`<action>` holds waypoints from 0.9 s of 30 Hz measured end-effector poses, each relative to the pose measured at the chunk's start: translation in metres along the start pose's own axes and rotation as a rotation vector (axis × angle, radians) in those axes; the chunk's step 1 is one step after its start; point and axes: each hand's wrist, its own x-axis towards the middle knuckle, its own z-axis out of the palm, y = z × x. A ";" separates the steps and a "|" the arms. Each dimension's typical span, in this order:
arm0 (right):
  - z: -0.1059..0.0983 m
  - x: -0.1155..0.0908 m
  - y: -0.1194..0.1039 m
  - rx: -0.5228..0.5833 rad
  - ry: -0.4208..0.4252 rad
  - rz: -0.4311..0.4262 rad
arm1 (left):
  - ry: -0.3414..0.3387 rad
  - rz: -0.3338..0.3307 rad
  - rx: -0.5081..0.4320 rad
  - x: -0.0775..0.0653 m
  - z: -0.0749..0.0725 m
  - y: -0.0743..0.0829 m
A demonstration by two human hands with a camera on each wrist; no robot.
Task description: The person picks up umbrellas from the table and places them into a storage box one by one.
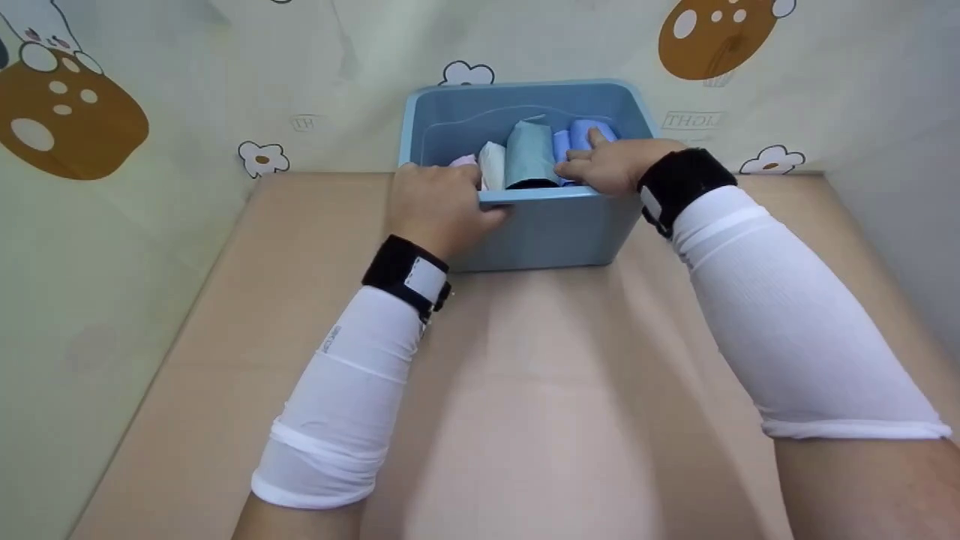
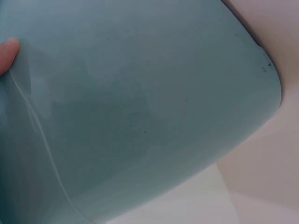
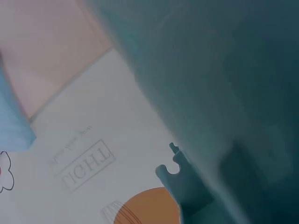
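Note:
A blue-grey plastic bin (image 1: 547, 232) stands on the tan surface against the far wall. My left hand (image 1: 439, 206) grips its front-left rim, fingers over the edge and thumb against the front. In the left wrist view, a fingertip (image 2: 7, 55) shows beside the bin's wall (image 2: 154, 102). Inside are rolled pieces: a teal roll (image 1: 529, 156), a white one (image 1: 493, 165), a bit of pink (image 1: 465, 160) and blue ones (image 1: 589, 133). My right hand (image 1: 615, 166) reaches over the right rim, its extended fingers resting on the blue rolls. The right wrist view shows bin wall (image 3: 219, 84), no fingers.
The tan tabletop (image 1: 525, 420) spreads in front of the bin. A patterned wall covering (image 1: 330, 90) with flowers and brown spotted shapes rises right behind it and along the left. A light-blue item (image 3: 13, 116) pokes in at the right wrist view's left edge.

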 end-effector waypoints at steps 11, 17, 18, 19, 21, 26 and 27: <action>0.034 -0.012 0.045 0.628 0.960 -0.138 | -0.007 -0.014 0.005 -0.001 0.004 0.001; 0.055 -0.009 0.104 0.666 0.932 0.180 | -0.019 -0.007 0.008 -0.002 0.003 0.003; 0.060 -0.007 0.111 0.629 0.892 0.224 | -0.020 -0.005 0.006 -0.002 0.003 0.003; 0.066 -0.005 0.117 0.592 0.851 0.260 | -0.021 -0.006 0.004 -0.002 0.003 0.003; 0.077 0.000 0.125 0.545 0.767 0.317 | -0.023 -0.007 0.000 -0.002 0.003 0.004; 0.097 0.014 0.132 0.422 0.596 0.409 | -0.024 -0.005 0.000 -0.001 0.003 0.004; 0.101 0.017 0.133 0.396 0.567 0.416 | -0.019 -0.002 -0.001 -0.001 0.003 0.003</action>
